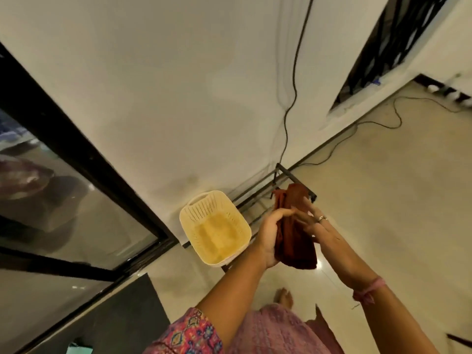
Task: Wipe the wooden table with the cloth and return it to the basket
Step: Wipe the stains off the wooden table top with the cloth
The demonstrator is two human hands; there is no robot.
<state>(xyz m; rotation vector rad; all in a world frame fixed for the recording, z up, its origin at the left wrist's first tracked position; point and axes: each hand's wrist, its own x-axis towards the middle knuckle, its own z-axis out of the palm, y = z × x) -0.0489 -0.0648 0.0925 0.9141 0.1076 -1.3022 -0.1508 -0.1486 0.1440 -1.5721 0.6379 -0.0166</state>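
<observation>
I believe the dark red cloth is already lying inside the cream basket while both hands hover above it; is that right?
Not quite: the head view shows the dark red cloth held between the left hand and right hand, beside the cream basket, which holds nothing.

The cloth (293, 241) is a dark rust red, plain. The basket (217, 226) is cream, its walls pierced with rows of small holes, its inside glowing yellow. The sleeve (190, 333) is pink with a multicoloured diamond and flower print; the skirt (270, 330) is a paler, mauve pink. A pink band (367, 290) circles one wrist. The wall (178, 85) is off-white, the floor (383, 187) pale beige and glossy, the door frame (76, 146) and cable (293, 80) black.
</observation>
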